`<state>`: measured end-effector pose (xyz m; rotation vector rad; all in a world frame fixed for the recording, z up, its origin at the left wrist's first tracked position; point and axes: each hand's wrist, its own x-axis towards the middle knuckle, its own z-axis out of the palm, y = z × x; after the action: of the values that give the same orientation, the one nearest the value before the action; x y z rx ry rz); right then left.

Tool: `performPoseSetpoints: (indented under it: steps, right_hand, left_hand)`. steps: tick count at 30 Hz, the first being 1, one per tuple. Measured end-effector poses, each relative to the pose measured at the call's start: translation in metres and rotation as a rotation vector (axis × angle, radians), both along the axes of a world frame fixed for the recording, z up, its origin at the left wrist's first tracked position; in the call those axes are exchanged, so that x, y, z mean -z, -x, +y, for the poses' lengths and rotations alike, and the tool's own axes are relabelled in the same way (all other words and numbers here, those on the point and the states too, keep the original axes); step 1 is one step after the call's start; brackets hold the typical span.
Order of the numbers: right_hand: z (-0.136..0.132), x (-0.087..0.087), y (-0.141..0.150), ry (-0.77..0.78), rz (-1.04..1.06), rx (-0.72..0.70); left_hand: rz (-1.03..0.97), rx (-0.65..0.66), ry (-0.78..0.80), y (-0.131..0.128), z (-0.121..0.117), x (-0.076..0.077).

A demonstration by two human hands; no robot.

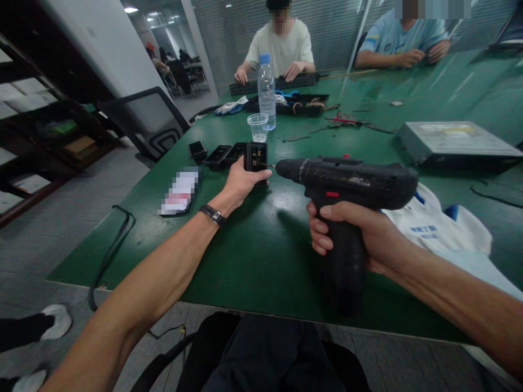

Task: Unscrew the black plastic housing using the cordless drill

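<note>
My right hand (347,234) is wrapped round the grip of a black cordless drill (347,179), its chuck pointing left. A thin bit (267,165) reaches from the chuck to a small black box-shaped part (259,152) with brassy pieces inside. Whether the bit touches those pieces I cannot tell. Fingers and thumb of my left hand (245,179) are closed round that part, which is held upright on the green table (245,261). Just left of it lie similar black open housings (218,156), and a smaller black piece (198,151) sits beyond them.
A water bottle (266,98) and plastic cup (257,128) stand behind the part. A phone-like object (180,190) lies left, a metal-cased box (461,144) and white glove (441,223) right. Black tray (302,106), cable scraps (351,121) and two seated people (281,46) are across the table.
</note>
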<state>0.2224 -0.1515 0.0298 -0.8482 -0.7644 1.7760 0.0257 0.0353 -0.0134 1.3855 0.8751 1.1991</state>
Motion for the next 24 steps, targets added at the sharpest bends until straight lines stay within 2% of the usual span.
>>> performPoseSetpoints:
  steps: [24]
  right_hand:
    - [0.0014,0.0001,0.0012,-0.004,0.016,-0.004]
  left_hand:
    - [-0.013,-0.016,-0.006,0.0012,0.0045,0.0034]
